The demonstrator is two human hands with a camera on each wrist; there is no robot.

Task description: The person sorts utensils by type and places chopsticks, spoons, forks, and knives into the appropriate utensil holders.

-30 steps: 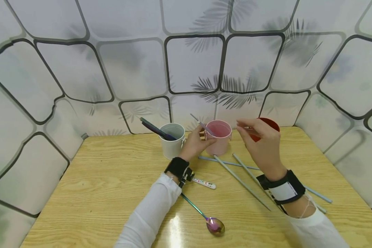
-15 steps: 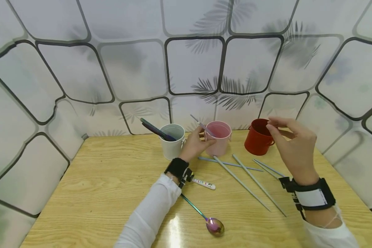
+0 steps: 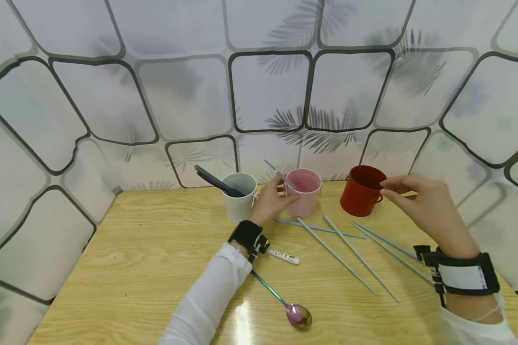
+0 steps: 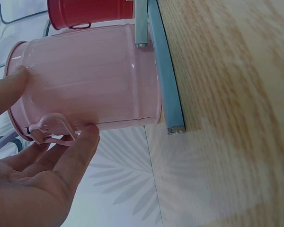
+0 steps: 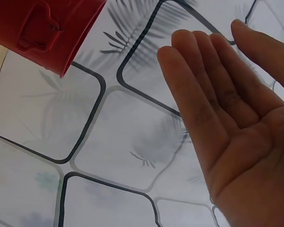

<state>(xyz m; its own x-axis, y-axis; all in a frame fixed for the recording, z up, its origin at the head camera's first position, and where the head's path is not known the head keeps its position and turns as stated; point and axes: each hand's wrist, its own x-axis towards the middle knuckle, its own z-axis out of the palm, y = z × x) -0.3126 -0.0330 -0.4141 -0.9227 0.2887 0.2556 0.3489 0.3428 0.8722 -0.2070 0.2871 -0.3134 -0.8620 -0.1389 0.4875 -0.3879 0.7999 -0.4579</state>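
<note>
My left hand (image 3: 271, 201) holds the side of a small pink bucket (image 3: 302, 203). In the left wrist view, the thumb lies against the bucket's wall near the rim, and the fingers are by its wire handle (image 4: 54, 124). A thin greyish-purple stick (image 3: 280, 175) leans out of this bucket; its lower end is hidden. To the right, my right hand (image 3: 427, 203) hovers beside a red bucket (image 3: 357, 197). The right wrist view shows its palm holding nothing, its fingers nearly straight and apart from the red bucket (image 5: 42, 35).
Left of the pink bucket stands a white bucket (image 3: 238, 206) with a dark long-handled utensil (image 3: 217, 181) in it. Several pale blue-green sticks (image 3: 338, 254) lie crossed on the wooden table (image 3: 147, 268). Nearer lie a patterned white handle (image 3: 284, 256) and an iridescent spoon (image 3: 299, 316). A patterned backdrop rises behind.
My right hand has moved right, from in front of the red bucket to its right side, uncovering the bucket and more of the sticks. My left hand stays on the pink bucket.
</note>
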